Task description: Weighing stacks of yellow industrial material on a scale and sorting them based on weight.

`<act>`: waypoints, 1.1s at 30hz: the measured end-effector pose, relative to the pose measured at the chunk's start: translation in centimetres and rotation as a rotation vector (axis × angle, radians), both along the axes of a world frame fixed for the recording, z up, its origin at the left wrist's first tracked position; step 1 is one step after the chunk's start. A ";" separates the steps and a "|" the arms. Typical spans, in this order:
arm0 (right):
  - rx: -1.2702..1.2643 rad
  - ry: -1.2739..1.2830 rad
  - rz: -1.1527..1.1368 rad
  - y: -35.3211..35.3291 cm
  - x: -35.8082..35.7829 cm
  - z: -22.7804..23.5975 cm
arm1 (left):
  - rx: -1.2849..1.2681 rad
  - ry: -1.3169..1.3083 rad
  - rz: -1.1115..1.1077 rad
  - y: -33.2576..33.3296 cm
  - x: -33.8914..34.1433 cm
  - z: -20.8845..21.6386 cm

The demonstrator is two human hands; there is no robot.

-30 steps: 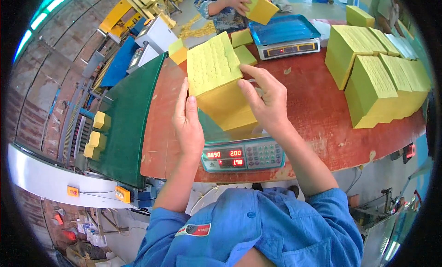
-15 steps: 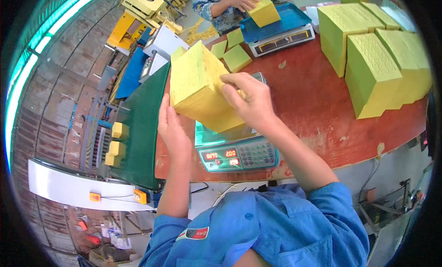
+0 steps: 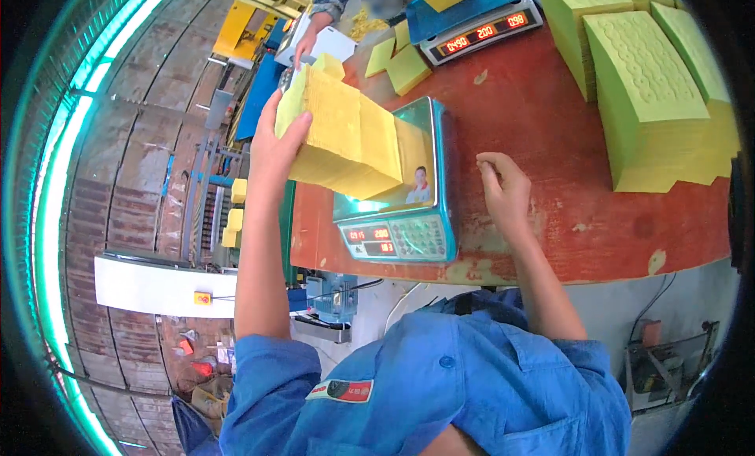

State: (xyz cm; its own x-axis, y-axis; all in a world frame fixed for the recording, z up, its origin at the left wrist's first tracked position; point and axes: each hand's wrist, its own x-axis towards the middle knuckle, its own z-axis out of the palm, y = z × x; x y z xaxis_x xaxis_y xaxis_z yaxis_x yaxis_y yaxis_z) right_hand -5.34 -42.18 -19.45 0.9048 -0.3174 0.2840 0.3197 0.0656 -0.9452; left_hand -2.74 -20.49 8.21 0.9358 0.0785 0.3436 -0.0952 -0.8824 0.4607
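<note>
A tall stack of yellow paper [image 3: 342,129] rests on the steel pan of a digital scale [image 3: 401,237] in front of me. My left hand [image 3: 275,145] grips the stack's left end, thumb on the near side and fingers around the far side, partly hidden. To the right of the scale, my right hand [image 3: 506,190] hovers above the red table [image 3: 543,157]. Its fingers are curled in with the thumb against them, touching neither stack nor scale, and no object shows in them.
Tall yellow paper stacks [image 3: 649,102] stand at the right. A second scale [image 3: 480,37] at the back carries a blue tray and a yellow block. Small yellow pads [image 3: 409,69] lie beside it. Another person's hand [image 3: 307,39] reaches in beyond my stack.
My right hand has let go of the stack and moved right. My left hand has shifted up its left end. The other person's hand has left the far block. The view has turned slightly.
</note>
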 end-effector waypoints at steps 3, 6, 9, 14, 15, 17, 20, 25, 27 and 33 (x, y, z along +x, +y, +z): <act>0.021 0.068 0.060 0.7 -0.2 -0.4 | 0.310 0.051 0.023 1.1 1.7 -0.2; 0.008 0.068 0.082 0.9 -0.2 -1.2 | 0.051 0.186 0.055 2.1 2.3 -0.7; 0.015 0.075 0.098 1.2 0.0 -1.7 | -0.105 0.276 0.043 2.7 2.5 -0.8; -0.019 0.109 0.119 1.4 0.1 -2.1 | -0.231 0.279 0.067 3.7 2.7 -0.3; -0.020 0.111 0.122 1.5 0.1 -2.0 | -0.232 0.280 0.070 3.7 2.7 -0.4; 0.011 0.145 0.130 1.5 0.2 -2.0 | -0.230 0.256 0.071 3.6 2.5 -0.5; 0.017 0.178 0.132 1.5 0.2 -2.1 | -0.194 0.224 0.098 3.1 2.2 -0.6; 0.046 0.185 0.122 1.5 0.4 -2.7 | -0.216 0.218 0.112 1.9 1.8 -0.4; 0.057 0.179 0.118 1.5 0.4 -2.6 | -0.209 0.238 0.133 2.0 1.7 -0.4; 0.053 0.158 0.105 1.5 0.6 -2.3 | -0.089 0.248 0.095 3.9 2.5 -1.5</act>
